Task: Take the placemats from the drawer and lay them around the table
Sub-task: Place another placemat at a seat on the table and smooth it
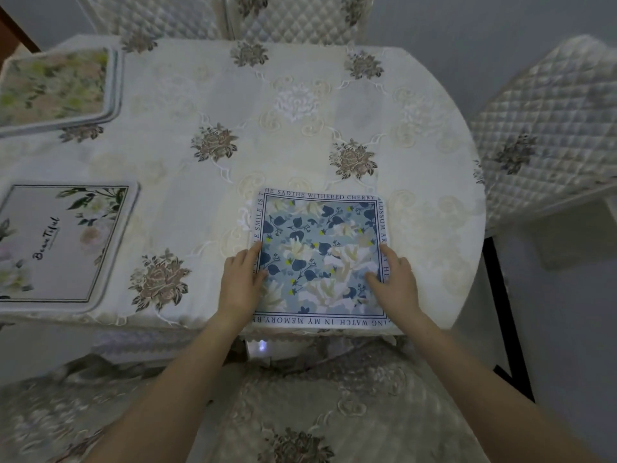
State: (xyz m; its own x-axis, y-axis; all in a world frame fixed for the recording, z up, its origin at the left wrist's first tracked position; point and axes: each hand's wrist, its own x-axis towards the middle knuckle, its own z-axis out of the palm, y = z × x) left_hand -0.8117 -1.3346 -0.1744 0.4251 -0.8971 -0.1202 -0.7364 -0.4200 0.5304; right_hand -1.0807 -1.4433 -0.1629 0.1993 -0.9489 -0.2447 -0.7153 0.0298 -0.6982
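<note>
Blue floral placemat (320, 259) flat on near edge of table (300, 135), squared to seat; left hand (242, 279) and right hand (394, 279) resting on its side edges, fingers flattish, pressing not gripping; border text readable in part: "THE WITHERED CHERRY", "BLOSSOM", "IN MY MEMORY"; grey placemat (63, 242) laid at left, script "Beautiful"; pink-green placemats (56, 86) at far left look stacked, so probably undistributed; judged past halfway, far and right places bare; drawer not in view.

Quilted chairs (547, 128); grey floor (567, 329); dim rm
</note>
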